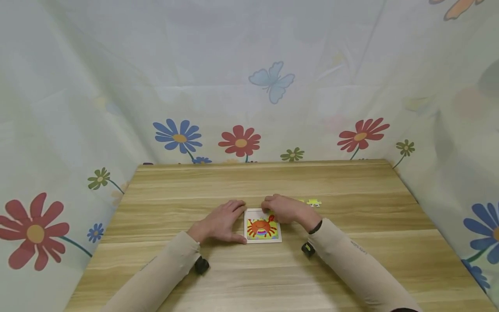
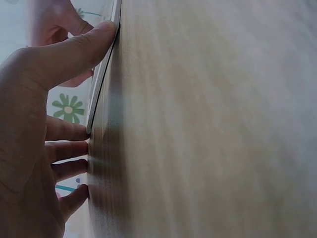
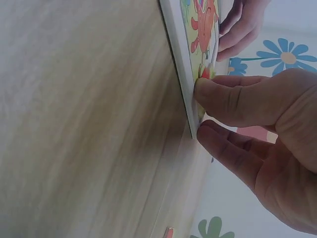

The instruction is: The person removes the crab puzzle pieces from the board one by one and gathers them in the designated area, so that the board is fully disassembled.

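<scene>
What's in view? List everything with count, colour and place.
Table: 1, wood-brown, below.
Tray: 1, white, on the table.
Crab picture: 1, red on yellow, in the tray.
Piece: 1, red and yellow, tray's upper right.
Loose pieces: number unclear, mainly yellow, beyond tray to the right.
Backdrop: 1, white with flowers, behind and beside table.
Cameras: 2, black, by the wrists.
Sleeves: 2, beige, both forearms.
Left hand: 1, bare, tray's left edge.
Right hand: 1, bare, at the red-and-yellow piece.

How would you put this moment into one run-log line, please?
left hand: touching left edge of tray; right hand: at tray's upper right; crab puzzle: incomplete, top partly bare; yellow piece: loose on table
</scene>
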A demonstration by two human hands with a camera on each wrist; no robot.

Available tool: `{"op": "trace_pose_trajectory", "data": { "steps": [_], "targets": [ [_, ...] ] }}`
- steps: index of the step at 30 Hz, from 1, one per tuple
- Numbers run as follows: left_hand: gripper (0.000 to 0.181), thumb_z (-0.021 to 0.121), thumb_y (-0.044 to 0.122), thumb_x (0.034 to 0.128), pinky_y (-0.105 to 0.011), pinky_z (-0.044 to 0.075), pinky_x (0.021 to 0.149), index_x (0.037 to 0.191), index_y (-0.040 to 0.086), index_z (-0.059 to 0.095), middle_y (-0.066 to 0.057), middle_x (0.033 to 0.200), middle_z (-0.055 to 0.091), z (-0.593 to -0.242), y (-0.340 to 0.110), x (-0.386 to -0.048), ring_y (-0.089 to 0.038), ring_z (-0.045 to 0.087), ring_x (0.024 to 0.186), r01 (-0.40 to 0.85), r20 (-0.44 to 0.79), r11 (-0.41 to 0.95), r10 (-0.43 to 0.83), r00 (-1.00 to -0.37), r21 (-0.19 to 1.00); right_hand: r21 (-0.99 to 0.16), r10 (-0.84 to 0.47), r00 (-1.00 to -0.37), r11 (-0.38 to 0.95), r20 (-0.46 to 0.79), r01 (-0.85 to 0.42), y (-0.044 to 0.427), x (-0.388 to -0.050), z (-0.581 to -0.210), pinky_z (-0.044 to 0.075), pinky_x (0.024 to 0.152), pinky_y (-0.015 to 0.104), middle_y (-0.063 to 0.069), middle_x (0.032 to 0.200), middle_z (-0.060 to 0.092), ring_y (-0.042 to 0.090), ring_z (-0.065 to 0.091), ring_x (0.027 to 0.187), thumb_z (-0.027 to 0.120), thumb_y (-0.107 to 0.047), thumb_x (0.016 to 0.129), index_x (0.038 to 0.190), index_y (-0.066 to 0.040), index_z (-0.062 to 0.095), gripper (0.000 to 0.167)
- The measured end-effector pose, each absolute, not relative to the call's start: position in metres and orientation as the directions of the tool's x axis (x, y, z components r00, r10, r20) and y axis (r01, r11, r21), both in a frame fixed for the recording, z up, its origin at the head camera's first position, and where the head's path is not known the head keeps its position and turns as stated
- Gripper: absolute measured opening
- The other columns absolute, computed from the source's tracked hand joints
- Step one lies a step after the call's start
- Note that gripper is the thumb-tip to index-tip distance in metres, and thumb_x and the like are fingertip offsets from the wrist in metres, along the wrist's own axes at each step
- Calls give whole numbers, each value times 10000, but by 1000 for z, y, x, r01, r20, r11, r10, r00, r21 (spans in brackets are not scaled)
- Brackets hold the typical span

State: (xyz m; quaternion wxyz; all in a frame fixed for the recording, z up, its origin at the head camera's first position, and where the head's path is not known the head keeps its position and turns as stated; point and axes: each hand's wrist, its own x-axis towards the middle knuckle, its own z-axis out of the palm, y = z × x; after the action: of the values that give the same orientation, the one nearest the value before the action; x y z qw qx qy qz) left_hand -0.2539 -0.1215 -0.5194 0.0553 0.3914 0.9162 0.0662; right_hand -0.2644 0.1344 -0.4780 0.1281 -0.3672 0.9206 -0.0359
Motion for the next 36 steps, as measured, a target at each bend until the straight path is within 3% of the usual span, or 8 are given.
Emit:
{"op": "trace_pose_trajectory", "data": {
  "steps": [8, 14, 23, 30, 36],
  "targets": [
    [1075, 600, 797, 726, -448, 310, 1144, 1476, 55, 389, -100, 1517, 359, -519, -121, -254, -257, 329, 1399, 712, -47, 686, 725, -688, 152, -196, -673, -718, 739, -178, -644, 136, -262, -479, 484, 958, 360, -1, 1128, 617, 175, 560, 1058, 667, -10, 870, 1126, -144, 632, 290],
    [1082, 602, 796, 724, -453, 306, 1145, 1478, 51, 385, -104, 1519, 355, -519, -121, -254, -261, 325, 1402, 711, -53, 685, 725, -687, 156, -285, -671, -728, 731, -138, -620, 141, -261, -482, 480, 975, 370, 30, 1148, 646, 172, 576, 1095, 647, 14, 846, 1163, -102, 658, 338],
    [1096, 584, 820, 714, -449, 319, 1137, 1483, 64, 382, -87, 1522, 350, -522, -121, -255, -247, 324, 1402, 706, -50, 693, 718, -694, 146, -304, -692, -714, 705, -102, -640, 143, -262, -483, 504, 917, 358, 22, 1103, 664, 144, 593, 1000, 765, -201, 827, 1150, -86, 667, 357],
    [1100, 586, 821, 712, -448, 312, 1142, 1490, 73, 372, -80, 1535, 338, -522, -121, -255, -241, 308, 1412, 698, -64, 701, 711, -700, 148, -324, -676, -732, 713, -83, -622, 144, -262, -483, 504, 927, 370, 42, 1121, 680, 167, 614, 1026, 772, -195, 826, 1172, -66, 668, 384],
    [1107, 583, 825, 708, -446, 327, 1133, 1489, 70, 374, -81, 1531, 345, -523, -122, -255, -243, 318, 1406, 703, -57, 697, 714, -697, 142, -357, -670, -740, 707, -61, -610, 146, -262, -485, 519, 857, 357, 48, 1076, 694, 157, 619, 938, 772, -210, 833, 1159, -46, 674, 378]
  ]
}}
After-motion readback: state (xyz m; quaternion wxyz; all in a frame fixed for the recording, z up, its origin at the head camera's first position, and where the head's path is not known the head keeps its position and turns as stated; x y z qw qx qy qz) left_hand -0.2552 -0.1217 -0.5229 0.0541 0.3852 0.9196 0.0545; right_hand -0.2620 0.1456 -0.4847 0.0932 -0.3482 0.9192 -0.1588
